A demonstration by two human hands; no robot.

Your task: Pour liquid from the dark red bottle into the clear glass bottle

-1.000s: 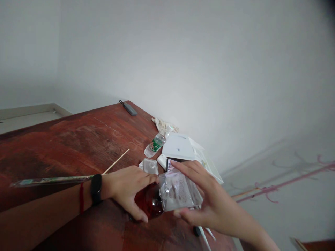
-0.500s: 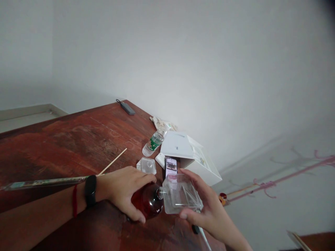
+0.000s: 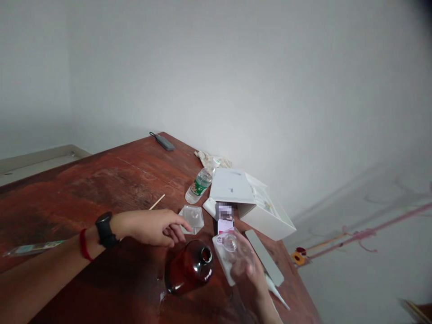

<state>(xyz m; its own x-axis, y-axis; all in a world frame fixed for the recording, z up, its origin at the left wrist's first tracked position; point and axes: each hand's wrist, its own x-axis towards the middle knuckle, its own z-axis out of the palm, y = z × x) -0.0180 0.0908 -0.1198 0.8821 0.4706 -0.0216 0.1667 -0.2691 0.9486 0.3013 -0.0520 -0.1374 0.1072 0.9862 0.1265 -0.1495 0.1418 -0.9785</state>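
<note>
A dark red round glass bottle (image 3: 188,270) stands on the red-brown wooden table (image 3: 101,180), its open mouth facing up and right. My right hand (image 3: 249,274) grips a clear square glass bottle (image 3: 231,254) just to the right of it, tilted, neck upward. My left hand (image 3: 155,227), with a black watch and red string on the wrist, hovers above and left of the red bottle with a finger pointing toward a clear hexagonal glass piece (image 3: 192,218). It holds nothing.
Behind lie a phone (image 3: 224,218), an open white box (image 3: 256,202), a plastic water bottle (image 3: 200,184) on its side, a crumpled cloth (image 3: 211,159), a grey device (image 3: 164,141), a thin wooden stick (image 3: 157,202), a grey flat strip (image 3: 265,256). A wrapped stick (image 3: 30,247) lies left.
My left hand has let go of the red bottle and lifted toward the hexagonal piece. My right hand has drawn the clear bottle off the red bottle's mouth, down to the right.
</note>
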